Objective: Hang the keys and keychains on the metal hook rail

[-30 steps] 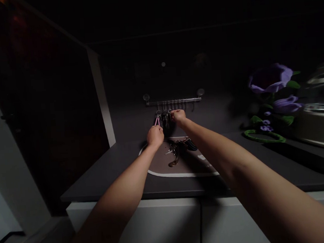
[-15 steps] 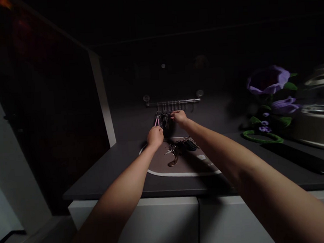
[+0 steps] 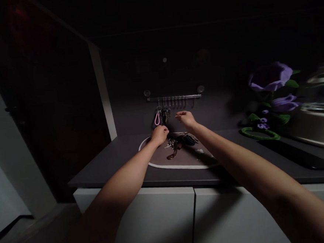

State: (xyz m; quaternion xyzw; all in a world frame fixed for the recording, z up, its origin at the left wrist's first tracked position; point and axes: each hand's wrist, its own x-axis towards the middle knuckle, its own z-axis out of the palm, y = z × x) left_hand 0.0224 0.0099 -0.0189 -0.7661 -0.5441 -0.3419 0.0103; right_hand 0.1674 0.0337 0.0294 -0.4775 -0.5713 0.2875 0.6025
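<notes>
The person's left forearm [image 3: 129, 179] and right forearm [image 3: 237, 160] reach in over white cabinet doors [image 3: 157, 218] and a dark bench [image 3: 103, 160]. The right forearm hides the right end of a brown, white-edged mat [image 3: 159, 157], whose pale mark [image 3: 199, 151] is too small to make out. On the mat lie loose keys [image 3: 169, 145], a curved brown strap [image 3: 172, 154] and a dark bundle [image 3: 190, 140]. The left hand [image 3: 159, 135] is over the mat's left part, fingers loosely bent, thumb and fingertips near one another; whether they hold anything cannot be told. The right hand [image 3: 186, 118], a little higher, has its fingers partly drawn in toward the thumb; any small thing between the tips cannot be made out. To the right on the bench are a flat black object [image 3: 300, 154], a pale appliance [image 3: 320, 121], a green ring [image 3: 258, 134] and purple flowers [image 3: 270, 77]. Beyond the hands, a pink loop [image 3: 157, 119] and hanging keys [image 3: 165, 115] hang just under the left part of a clear hook rail [image 3: 177, 97], mounted on the dark wall [image 3: 219, 110].
</notes>
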